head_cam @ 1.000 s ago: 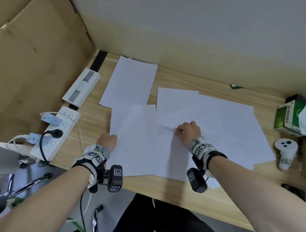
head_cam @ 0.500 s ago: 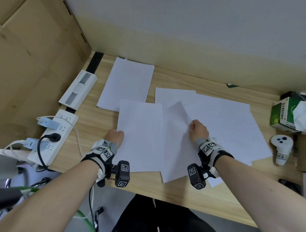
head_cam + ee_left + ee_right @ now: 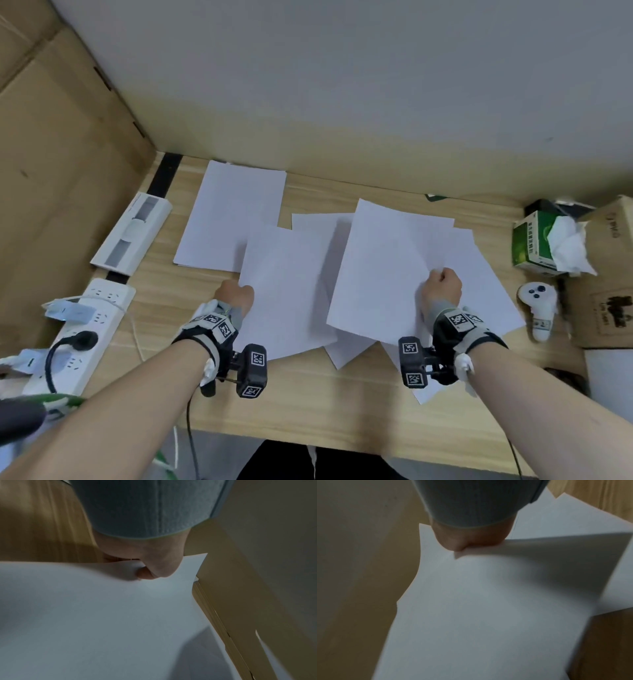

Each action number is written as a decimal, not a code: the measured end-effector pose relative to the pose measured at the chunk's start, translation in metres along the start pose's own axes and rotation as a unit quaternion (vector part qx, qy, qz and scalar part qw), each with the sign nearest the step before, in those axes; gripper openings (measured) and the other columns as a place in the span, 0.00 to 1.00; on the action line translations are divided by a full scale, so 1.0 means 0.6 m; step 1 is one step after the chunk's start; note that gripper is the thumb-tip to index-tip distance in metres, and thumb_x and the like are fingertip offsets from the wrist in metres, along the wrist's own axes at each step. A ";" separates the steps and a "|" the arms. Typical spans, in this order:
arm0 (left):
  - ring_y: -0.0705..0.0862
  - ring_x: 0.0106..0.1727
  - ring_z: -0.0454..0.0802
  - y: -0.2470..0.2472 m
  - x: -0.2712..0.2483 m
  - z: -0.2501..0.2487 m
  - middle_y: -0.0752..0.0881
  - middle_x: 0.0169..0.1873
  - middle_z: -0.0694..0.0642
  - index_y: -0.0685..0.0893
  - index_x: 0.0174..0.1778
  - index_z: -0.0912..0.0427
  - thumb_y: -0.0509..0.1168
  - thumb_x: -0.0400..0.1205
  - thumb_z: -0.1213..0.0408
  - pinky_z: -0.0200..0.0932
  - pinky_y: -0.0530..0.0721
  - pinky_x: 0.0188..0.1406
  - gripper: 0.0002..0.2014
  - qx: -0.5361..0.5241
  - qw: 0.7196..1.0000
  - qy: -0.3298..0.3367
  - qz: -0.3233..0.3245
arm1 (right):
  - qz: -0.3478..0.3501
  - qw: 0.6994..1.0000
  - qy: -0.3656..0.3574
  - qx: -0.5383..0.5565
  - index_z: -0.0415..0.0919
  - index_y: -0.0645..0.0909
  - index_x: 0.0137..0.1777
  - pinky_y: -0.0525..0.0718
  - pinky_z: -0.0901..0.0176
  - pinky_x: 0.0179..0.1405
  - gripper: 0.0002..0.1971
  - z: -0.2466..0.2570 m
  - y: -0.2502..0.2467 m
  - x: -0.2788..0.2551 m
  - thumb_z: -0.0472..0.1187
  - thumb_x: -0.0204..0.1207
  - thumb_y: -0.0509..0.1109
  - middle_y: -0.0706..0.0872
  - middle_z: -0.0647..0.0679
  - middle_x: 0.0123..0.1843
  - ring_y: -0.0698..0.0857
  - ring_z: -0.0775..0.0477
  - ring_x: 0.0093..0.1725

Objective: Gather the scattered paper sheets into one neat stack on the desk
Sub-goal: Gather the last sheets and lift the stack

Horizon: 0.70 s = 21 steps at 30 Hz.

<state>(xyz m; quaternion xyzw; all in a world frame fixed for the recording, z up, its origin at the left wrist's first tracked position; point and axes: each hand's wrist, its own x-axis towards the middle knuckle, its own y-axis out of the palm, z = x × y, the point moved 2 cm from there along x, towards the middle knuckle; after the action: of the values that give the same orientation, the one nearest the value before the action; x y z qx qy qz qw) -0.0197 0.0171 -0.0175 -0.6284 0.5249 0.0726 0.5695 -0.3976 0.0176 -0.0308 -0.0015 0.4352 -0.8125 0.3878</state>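
Note:
Several white paper sheets lie scattered over the wooden desk [image 3: 308, 404]. My left hand [image 3: 236, 296] pinches the left edge of one sheet [image 3: 284, 291], lifted off the desk; the left wrist view shows the thumb on top of that sheet [image 3: 102, 615]. My right hand [image 3: 442, 284] grips the right edge of another sheet [image 3: 380, 270], raised and tilted; it fills the right wrist view as a sheet [image 3: 479, 615]. A separate sheet [image 3: 233, 212] lies flat at the back left. More sheets [image 3: 486, 294] lie under and right of my right hand.
A white power strip [image 3: 78, 329] with plugs and a white device [image 3: 132, 234] sit on the desk's left edge. At the right stand a green tissue box [image 3: 537, 243], a white controller [image 3: 537, 308] and a cardboard box [image 3: 603, 291]. Walls close off back and left.
Both hands have lifted their sheets off the desk. The right hand moved right and up with its sheet, which now tilts above the pile. The left sheet shifted right.

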 end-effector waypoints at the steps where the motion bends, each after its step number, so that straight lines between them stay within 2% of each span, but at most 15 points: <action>1: 0.80 0.68 0.67 0.002 0.000 -0.007 0.79 0.68 0.70 0.74 0.70 0.74 0.55 0.85 0.70 0.49 0.76 0.59 0.18 -0.006 1.000 0.006 0.001 | 0.003 1.000 0.001 0.010 0.35 0.79 0.52 0.76 0.49 0.49 0.14 0.000 0.000 0.002 0.42 0.88 0.54 0.84 0.35 0.49 0.81 0.34 0.49; 4: 0.80 0.68 0.66 0.014 0.002 -0.019 0.79 0.70 0.68 0.71 0.73 0.70 0.56 0.84 0.68 0.47 0.78 0.59 0.21 -0.008 0.999 0.034 0.022 | 0.019 0.999 -0.012 0.040 0.39 0.71 0.36 0.72 0.52 0.43 0.17 0.003 0.013 -0.002 0.41 0.87 0.54 0.76 0.43 0.35 0.75 0.40 0.40; 6: 0.82 0.65 0.65 0.021 0.002 -0.022 0.80 0.67 0.67 0.74 0.73 0.69 0.55 0.84 0.68 0.44 0.77 0.52 0.21 -0.007 0.998 0.050 0.041 | 0.040 0.998 -0.030 0.040 0.40 0.65 0.32 0.71 0.52 0.39 0.18 0.008 0.031 -0.013 0.40 0.86 0.55 0.72 0.45 0.30 0.73 0.41 0.37; 7: 0.85 0.58 0.65 0.028 0.007 -0.022 0.83 0.61 0.68 0.79 0.66 0.69 0.56 0.83 0.69 0.42 0.76 0.45 0.17 -0.016 0.997 0.058 0.043 | 0.055 0.997 -0.040 0.031 0.40 0.66 0.33 0.71 0.51 0.38 0.17 0.011 0.043 -0.020 0.41 0.86 0.55 0.73 0.44 0.31 0.73 0.41 0.35; 8: 0.86 0.47 0.63 0.036 0.012 -0.022 0.85 0.52 0.68 0.82 0.53 0.68 0.56 0.80 0.70 0.41 0.73 0.39 0.12 -0.029 0.997 0.060 0.044 | 0.072 0.996 -0.050 0.021 0.38 0.69 0.35 0.73 0.49 0.38 0.16 0.014 0.055 -0.030 0.41 0.85 0.55 0.75 0.41 0.33 0.74 0.40 0.35; 9: 0.82 0.36 0.59 0.042 0.013 -0.022 0.83 0.41 0.66 0.80 0.39 0.65 0.56 0.78 0.71 0.40 0.70 0.34 0.08 -0.040 0.996 0.055 0.049 | 0.090 0.994 -0.062 0.015 0.35 0.72 0.39 0.77 0.47 0.39 0.15 0.015 0.071 -0.040 0.42 0.85 0.54 0.79 0.38 0.36 0.77 0.38 0.36; 10: 0.76 0.29 0.55 0.049 0.017 -0.019 0.79 0.34 0.62 0.75 0.31 0.62 0.56 0.77 0.73 0.39 0.67 0.31 0.09 -0.058 0.995 0.052 0.055 | 0.105 0.992 -0.072 0.010 0.33 0.74 0.42 0.80 0.44 0.41 0.15 0.016 0.086 -0.051 0.41 0.85 0.54 0.81 0.36 0.39 0.79 0.36 0.38; 12: 0.71 0.29 0.52 0.061 0.018 -0.014 0.74 0.28 0.57 0.70 0.26 0.60 0.55 0.75 0.75 0.40 0.65 0.31 0.12 -0.078 0.993 0.044 0.078 | 0.126 0.989 -0.084 0.006 0.32 0.77 0.47 0.82 0.42 0.46 0.14 0.014 0.120 -0.070 0.40 0.86 0.54 0.84 0.35 0.43 0.82 0.34 0.42; 15: 0.72 0.29 0.52 0.069 0.025 -0.006 0.75 0.27 0.56 0.71 0.26 0.59 0.56 0.77 0.73 0.40 0.69 0.32 0.13 -0.137 0.983 0.017 0.125 | 0.168 0.982 -0.082 -0.012 0.39 0.76 0.48 0.77 0.50 0.43 0.10 0.014 0.169 -0.092 0.38 0.86 0.55 0.82 0.43 0.43 0.80 0.39 0.43; 18: 0.75 0.29 0.55 0.070 0.026 -0.001 0.81 0.25 0.55 0.77 0.30 0.57 0.58 0.79 0.58 0.41 0.72 0.27 0.13 -0.245 0.955 -0.021 0.164 | 0.197 0.977 -0.077 -0.018 0.42 0.74 0.46 0.75 0.53 0.43 0.08 0.014 0.202 -0.103 0.37 0.84 0.55 0.78 0.49 0.38 0.77 0.42 0.40; 19: 0.80 0.33 0.56 0.070 0.026 0.001 0.85 0.29 0.54 0.82 0.35 0.55 0.59 0.81 0.51 0.43 0.78 0.30 0.14 -0.267 0.945 -0.028 0.186 | 0.203 0.976 -0.075 -0.021 0.42 0.74 0.45 0.74 0.53 0.42 0.08 0.013 0.212 -0.107 0.37 0.84 0.55 0.77 0.51 0.37 0.76 0.43 0.39; 20: 0.85 0.40 0.56 0.068 0.026 0.002 0.89 0.37 0.54 0.85 0.42 0.53 0.62 0.81 0.46 0.47 0.84 0.38 0.15 -0.266 0.942 -0.027 0.205 | 0.208 0.975 -0.074 -0.024 0.43 0.74 0.45 0.75 0.53 0.42 0.08 0.014 0.220 -0.110 0.37 0.83 0.55 0.77 0.51 0.36 0.76 0.43 0.39; 21: 0.87 0.47 0.57 0.066 0.026 0.002 0.91 0.46 0.56 0.87 0.49 0.55 0.65 0.81 0.48 0.51 0.86 0.49 0.14 -0.238 0.947 0.001 0.214 | 0.212 0.974 -0.074 -0.027 0.43 0.74 0.45 0.75 0.53 0.41 0.08 0.015 0.226 -0.113 0.37 0.83 0.55 0.77 0.52 0.36 0.77 0.43 0.39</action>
<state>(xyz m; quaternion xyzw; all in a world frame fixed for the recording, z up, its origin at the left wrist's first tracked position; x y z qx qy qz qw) -0.0417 0.0169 -0.0537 -0.6185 0.6149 0.3157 0.3737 -0.2619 0.0103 -0.0986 0.0201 0.4179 -0.6971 0.5823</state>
